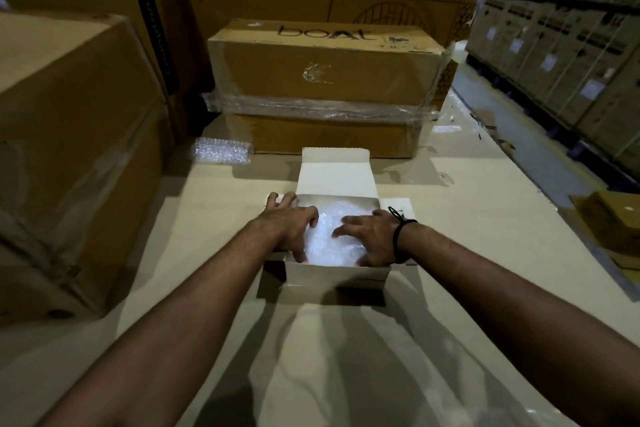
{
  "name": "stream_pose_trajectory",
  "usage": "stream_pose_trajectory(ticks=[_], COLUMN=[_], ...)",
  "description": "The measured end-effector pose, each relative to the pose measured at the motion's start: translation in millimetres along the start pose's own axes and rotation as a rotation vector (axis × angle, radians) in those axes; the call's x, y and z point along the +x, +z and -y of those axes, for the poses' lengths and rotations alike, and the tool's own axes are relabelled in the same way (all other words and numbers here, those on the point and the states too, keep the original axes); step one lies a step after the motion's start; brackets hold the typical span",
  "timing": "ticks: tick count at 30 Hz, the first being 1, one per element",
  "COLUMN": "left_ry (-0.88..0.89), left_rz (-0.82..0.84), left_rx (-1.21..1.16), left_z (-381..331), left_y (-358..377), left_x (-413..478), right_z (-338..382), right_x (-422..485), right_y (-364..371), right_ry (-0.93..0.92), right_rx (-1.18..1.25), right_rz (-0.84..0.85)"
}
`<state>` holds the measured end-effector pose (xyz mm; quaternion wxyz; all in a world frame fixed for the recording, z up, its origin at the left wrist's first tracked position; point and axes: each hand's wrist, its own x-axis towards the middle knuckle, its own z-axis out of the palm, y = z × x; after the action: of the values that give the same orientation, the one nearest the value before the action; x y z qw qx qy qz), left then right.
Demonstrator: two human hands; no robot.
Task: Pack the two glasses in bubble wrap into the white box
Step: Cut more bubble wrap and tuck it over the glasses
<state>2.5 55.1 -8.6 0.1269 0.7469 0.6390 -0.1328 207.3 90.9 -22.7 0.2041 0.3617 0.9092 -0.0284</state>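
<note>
The white box stands open on the cardboard surface, its lid folded up at the far side. Inside lies a bubble-wrapped bundle that fills the box; the glass inside it cannot be made out. My left hand lies on the left part of the bundle, fingers spread, thumb down along the box's near wall. My right hand presses on the right part of the bundle with spread fingers. A second bubble-wrapped roll lies apart on the surface, far left of the box.
A taped "boat" carton sits on another carton right behind the white box. Tall cartons wall in the left side. Stacked cartons line an aisle at the right. A small brown box sits at the right edge.
</note>
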Motion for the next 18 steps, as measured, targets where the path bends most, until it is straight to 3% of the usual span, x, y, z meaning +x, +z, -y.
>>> stream_pose_trajectory(ticks=[5,9,14,18], left_ry=[-0.053,-0.014,0.006,-0.012], left_rz=[0.06,0.053,0.075,0.035], left_rx=[-0.001,0.001,0.241,0.346], left_z=[-1.7,6.3,5.1,-6.8], left_y=[-1.8,-12.6,-9.9,-0.8], left_x=[4.4,0.4,6.2,12.3], right_z=[-2.2,-16.6,-27.9,-19.3], right_x=[-3.3,-14.6,-8.8,3.7], right_y=[2.1,-12.6,-3.5,9.0], right_ry=[-0.013,0.076,0.19,0.21], right_rx=[0.013,0.048,-0.138,-0.19], right_rz=[0.015,-0.074,0.098,0.115])
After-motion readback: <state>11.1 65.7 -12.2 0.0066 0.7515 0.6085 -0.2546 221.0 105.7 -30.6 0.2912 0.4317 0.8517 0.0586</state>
